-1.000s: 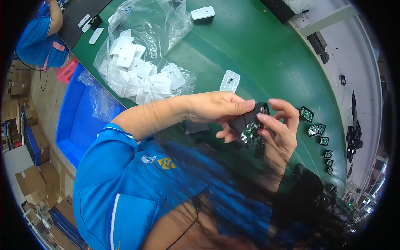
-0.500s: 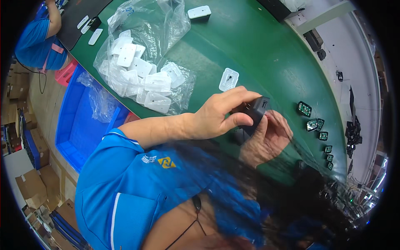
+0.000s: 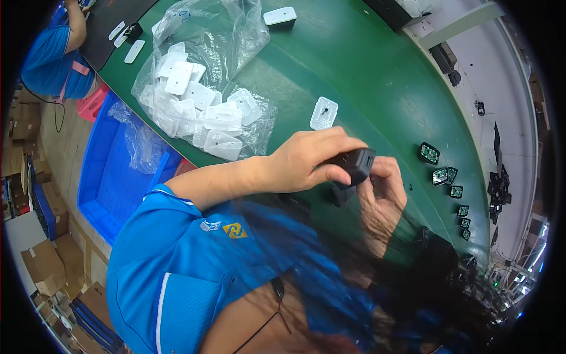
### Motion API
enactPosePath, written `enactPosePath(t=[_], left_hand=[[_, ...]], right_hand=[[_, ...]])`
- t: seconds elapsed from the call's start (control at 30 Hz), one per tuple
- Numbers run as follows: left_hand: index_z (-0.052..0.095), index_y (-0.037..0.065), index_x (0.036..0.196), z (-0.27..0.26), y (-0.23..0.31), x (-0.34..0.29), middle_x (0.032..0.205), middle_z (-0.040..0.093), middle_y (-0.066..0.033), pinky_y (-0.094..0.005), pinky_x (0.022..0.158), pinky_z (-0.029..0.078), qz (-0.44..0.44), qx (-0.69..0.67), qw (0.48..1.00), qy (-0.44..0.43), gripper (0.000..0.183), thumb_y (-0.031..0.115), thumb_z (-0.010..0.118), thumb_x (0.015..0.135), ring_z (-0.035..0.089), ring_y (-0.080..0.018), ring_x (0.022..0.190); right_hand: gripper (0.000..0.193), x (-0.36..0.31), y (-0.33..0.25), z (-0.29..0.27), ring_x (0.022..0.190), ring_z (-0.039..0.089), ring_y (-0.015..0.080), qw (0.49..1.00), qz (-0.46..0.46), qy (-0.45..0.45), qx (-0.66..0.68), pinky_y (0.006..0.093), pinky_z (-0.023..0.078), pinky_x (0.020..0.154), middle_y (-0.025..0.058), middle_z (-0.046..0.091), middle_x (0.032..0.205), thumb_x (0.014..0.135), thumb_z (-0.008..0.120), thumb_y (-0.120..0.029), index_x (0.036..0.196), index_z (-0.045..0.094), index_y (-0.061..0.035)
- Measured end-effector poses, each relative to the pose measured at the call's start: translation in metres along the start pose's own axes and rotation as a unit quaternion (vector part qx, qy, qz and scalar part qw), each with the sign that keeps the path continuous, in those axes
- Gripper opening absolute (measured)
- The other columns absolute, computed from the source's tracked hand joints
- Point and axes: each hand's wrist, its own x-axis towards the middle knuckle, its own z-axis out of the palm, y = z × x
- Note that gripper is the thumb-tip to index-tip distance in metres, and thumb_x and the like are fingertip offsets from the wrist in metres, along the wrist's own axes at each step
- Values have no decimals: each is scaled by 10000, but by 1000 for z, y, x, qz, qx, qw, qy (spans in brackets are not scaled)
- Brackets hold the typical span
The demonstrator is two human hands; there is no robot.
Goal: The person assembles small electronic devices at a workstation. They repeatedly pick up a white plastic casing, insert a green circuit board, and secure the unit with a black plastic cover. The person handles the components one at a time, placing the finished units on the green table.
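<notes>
My left hand grips a black box-shaped plastic housing with a slot in its end face, thumb below and fingers over the top. Against the housing's right side, my right hand has its fingers curled and the thumb close to the index finger. What sits between those fingertips, if anything, is hidden. Under the housing another dark object shows in part. Beyond my hands lies a white plastic cover with a small dark piece on it. Loose hair blurs part of my right forearm.
A clear plastic bag of white covers lies left on the green table. Several black housings with green circuit boards line the right side. A blue bin stands below the table edge. Far left, a co-worker's blue sleeve shows.
The black housing has tilted, its slotted end turning more to the right. My right hand's fingers have curled in closer to it, and the hand shifted slightly left.
</notes>
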Motion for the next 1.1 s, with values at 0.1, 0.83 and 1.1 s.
enactPosePath(t=[0.1,0.83,1.1], left_hand=[[535,1,1214,0,-2,-1,940,606,-139,-358,700,501,82,69,994,-3,621,418,638,765,607,-294,800],[500,40,998,12,-85,9,961,506,-91,-356,762,445,-106,440,892,-10,496,376,718,707,496,-245,946],[509,39,1080,-10,-102,14,1100,540,-103,-376,863,428,-15,344,932,-116,377,92,669,742,498,-266,1074]], right_hand=[[186,11,10,-16,853,529,111,963,147,-115,196,243,441,730,31,526,944,739,578,46,903,508,-7],[444,60,93,-32,927,576,221,930,-26,67,-362,333,462,768,55,590,998,693,784,-279,1013,582,-47],[407,52,89,-47,996,556,298,925,-59,-87,-365,388,461,840,117,583,1067,774,664,-49,1169,562,-55]])
